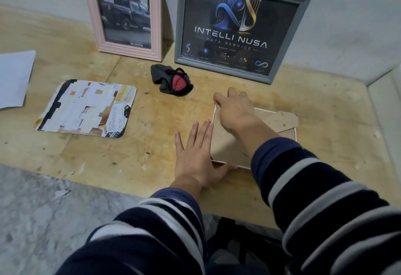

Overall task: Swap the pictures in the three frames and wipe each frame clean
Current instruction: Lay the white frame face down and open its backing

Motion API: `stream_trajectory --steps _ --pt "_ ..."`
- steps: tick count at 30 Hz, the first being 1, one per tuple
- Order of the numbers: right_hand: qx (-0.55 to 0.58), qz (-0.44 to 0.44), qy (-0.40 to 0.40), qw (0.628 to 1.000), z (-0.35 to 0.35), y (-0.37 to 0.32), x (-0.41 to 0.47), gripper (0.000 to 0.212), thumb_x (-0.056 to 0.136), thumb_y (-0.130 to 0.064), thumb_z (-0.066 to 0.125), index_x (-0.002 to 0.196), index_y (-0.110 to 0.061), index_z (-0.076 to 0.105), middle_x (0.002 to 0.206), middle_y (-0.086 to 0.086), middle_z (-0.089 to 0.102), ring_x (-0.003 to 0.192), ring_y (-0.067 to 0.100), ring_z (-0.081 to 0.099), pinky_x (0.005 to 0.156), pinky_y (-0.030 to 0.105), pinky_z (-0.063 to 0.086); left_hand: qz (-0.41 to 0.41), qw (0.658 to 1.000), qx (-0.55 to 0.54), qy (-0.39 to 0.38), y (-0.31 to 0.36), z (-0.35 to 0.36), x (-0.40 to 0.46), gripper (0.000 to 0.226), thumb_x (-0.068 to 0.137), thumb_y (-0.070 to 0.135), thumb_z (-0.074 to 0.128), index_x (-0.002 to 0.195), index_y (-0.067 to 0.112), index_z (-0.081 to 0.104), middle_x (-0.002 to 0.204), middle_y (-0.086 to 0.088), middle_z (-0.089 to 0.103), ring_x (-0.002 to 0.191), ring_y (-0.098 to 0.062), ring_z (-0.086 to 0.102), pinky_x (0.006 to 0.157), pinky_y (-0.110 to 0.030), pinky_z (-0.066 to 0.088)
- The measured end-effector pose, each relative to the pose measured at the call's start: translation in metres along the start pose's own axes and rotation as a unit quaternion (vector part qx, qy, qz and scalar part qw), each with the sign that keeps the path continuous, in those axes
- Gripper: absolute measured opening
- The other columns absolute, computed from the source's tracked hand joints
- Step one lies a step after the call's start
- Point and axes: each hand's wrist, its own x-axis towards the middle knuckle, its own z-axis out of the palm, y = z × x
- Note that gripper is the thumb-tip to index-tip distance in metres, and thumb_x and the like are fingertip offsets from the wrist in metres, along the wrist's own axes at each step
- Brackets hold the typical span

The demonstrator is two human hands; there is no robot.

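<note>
Both hands on a face-down frame (256, 136) lying on the plywood table (130, 155).
The left hand (196, 155), fingers straight and together, presses its left edge; the right hand (234, 110) curls over its far corner, gripping it.

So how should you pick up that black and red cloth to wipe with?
Come down from above and pinch the top of the cloth. It lies bunched in a soft heap on the wooden table, so there's no edge to slide under, but its raised folds are easy to pinch. It sits in the open in front of the pink arched frame and grey frame, leaving room for a hand.
</note>
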Motion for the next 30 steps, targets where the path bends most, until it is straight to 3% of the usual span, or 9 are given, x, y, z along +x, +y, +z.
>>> stream_trajectory --steps 4,11,15,19,30 --pt "-0.017 -0.004 0.014 1.000 0.000 -0.002 -0.002 0.042 0.086 -0.004 0.042 0.121 -0.026 0.045 0.121 0.010 0.046 0.105 0.034 0.048 0.086 0.039 0.042 0.001 1.000 0.004 -0.005 0.000 -0.002 -0.001 0.116 0.062 0.088 0.015 0.153 0.021 -0.013 0.160 0.010 -0.019 0.145 -0.014 -0.024 0.113 -0.059 -0.014" --pt "0.031 -0.006 0.033 0.999 -0.002 0.002 -0.006 0.041 0.085 -0.003 0.041 0.119 -0.026 0.046 0.115 0.007 0.051 0.096 0.029 0.051 0.082 0.037 0.036 0.002 1.000 -0.001 0.001 -0.001 0.000 0.000 0.116 0.068 0.090 0.027 0.153 0.021 -0.013 0.160 0.011 -0.018 0.145 -0.014 -0.023 0.114 -0.058 -0.014" --pt "0.134 0.037 0.028 0.990 -0.006 0.014 -0.009 0.057 0.088 0.000 0.042 0.141 -0.022 0.038 0.136 0.006 0.050 0.118 0.028 0.051 0.096 0.042 0.044 0.001 1.000 -0.002 0.000 -0.001 0.002 0.000 0.117 0.067 0.092 0.025 0.153 0.022 -0.012 0.160 0.012 -0.017 0.145 -0.013 -0.022 0.114 -0.058 -0.012" --pt "-0.001 0.053 0.003 0.999 -0.005 0.031 -0.015 0.049 0.087 -0.008 0.044 0.135 -0.019 0.049 0.129 0.007 0.048 0.115 0.030 0.045 0.095 0.041 0.039 0.002 1.000 -0.001 0.002 -0.001 0.002 0.000 0.115 0.068 0.092 0.020 0.153 0.022 -0.013 0.159 0.012 -0.018 0.145 -0.013 -0.023 0.114 -0.058 -0.012" --pt "-0.040 0.045 -0.015 0.998 -0.015 0.026 -0.014 0.044 0.088 -0.017 0.041 0.132 -0.012 0.045 0.124 0.008 0.055 0.110 0.030 0.055 0.091 0.039 0.043 0.000 1.000 0.004 0.003 0.000 0.001 -0.001 0.114 0.068 0.093 0.017 0.151 0.024 -0.018 0.158 0.014 -0.023 0.144 -0.012 -0.025 0.114 -0.057 -0.012"
